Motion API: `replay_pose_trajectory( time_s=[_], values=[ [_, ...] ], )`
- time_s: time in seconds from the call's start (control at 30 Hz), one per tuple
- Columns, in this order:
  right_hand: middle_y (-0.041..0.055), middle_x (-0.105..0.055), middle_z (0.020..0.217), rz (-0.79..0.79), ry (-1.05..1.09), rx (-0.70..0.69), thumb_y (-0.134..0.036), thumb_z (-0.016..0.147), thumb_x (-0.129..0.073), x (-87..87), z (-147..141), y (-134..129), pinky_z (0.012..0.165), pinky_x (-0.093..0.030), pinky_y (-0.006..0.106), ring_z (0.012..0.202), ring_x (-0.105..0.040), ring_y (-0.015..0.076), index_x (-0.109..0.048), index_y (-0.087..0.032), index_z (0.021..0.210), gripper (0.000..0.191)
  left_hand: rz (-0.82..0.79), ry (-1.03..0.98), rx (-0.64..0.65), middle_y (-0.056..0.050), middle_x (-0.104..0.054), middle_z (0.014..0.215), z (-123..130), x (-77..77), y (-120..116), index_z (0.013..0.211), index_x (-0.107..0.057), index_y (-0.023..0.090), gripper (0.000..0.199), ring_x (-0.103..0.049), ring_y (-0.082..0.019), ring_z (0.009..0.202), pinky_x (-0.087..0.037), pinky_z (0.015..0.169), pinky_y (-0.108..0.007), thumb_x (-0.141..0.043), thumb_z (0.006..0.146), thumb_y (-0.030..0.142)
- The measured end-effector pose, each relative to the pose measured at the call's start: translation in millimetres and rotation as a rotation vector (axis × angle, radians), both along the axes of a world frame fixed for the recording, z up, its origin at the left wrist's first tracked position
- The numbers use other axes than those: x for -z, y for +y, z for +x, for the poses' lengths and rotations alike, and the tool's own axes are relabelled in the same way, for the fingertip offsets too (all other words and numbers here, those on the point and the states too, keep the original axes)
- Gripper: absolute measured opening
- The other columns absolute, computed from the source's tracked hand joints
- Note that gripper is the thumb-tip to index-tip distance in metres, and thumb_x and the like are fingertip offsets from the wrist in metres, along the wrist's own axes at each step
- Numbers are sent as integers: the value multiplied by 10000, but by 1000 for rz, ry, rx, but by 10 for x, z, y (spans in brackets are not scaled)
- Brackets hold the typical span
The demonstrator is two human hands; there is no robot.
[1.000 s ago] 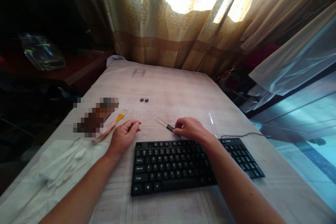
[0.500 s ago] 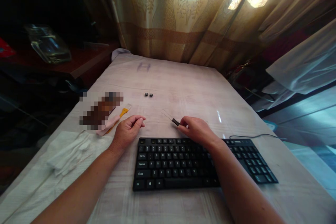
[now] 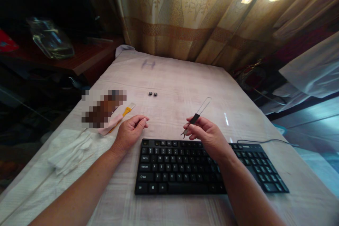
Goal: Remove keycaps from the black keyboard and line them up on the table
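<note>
"Pinching the wire-looped tool (image 3: 195, 118) between thumb and fingers, your right hand (image 3: 208, 136) grasps it near its dark middle, the loop pointing far and to the right."

"And its hooked end?"

"That points near and to the left, close to the far edge of your black keyboard (image 3: 182, 169) in this view. Your right forearm (image 3: 245, 183) crosses over the keyboard's right part."

"What about your left hand (image 3: 131, 132)?"

"You have those fingers curled loosely inward, near the keyboard's far left corner; whether they are fully closed or hide anything, I can't tell."

"And to the left of it?"

"There you have a yellow-handled brush (image 3: 127, 111), a pink piece (image 3: 111, 125) along its handle, and a brown thing (image 3: 99, 113) too pixelated to name. Nearer lies your crumpled white cloth (image 3: 71, 153)."

"Farther off, you have two small black pieces (image 3: 150, 93)?"

"Yes, side by side on the pale cover (image 3: 182, 77), well apart from your tool."
</note>
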State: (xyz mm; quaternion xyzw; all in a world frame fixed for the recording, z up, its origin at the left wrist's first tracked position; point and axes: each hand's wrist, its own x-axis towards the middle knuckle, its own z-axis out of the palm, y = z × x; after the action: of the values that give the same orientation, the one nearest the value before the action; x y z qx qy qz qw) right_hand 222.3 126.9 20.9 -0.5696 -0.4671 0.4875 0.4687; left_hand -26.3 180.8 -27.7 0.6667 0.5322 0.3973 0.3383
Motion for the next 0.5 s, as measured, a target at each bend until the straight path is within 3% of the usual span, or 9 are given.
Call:
replay_pose_trajectory(
  time_s=[0.27,0.5],
  values=[
    [54,-739,880,167,-70,-38,-331,779,-665,224,-339,-187,643,-573,282,717,-694,157,-583,-197,936,222,16,20,9,-22,-723,693,-12,39,6,894,-704,179,317,-632,-163,633,-480,605,-249,-506,843,421],
    [31,-739,880,230,-290,-115,-253,820,-614,285,-373,-220,585,-549,236,624,-666,121,-589,-205,949,140,13,4,14,-22,-725,698,0,20,-2,881,-700,175,301,-656,-171,677,-498,660,-257,-509,844,404]
  ],
)
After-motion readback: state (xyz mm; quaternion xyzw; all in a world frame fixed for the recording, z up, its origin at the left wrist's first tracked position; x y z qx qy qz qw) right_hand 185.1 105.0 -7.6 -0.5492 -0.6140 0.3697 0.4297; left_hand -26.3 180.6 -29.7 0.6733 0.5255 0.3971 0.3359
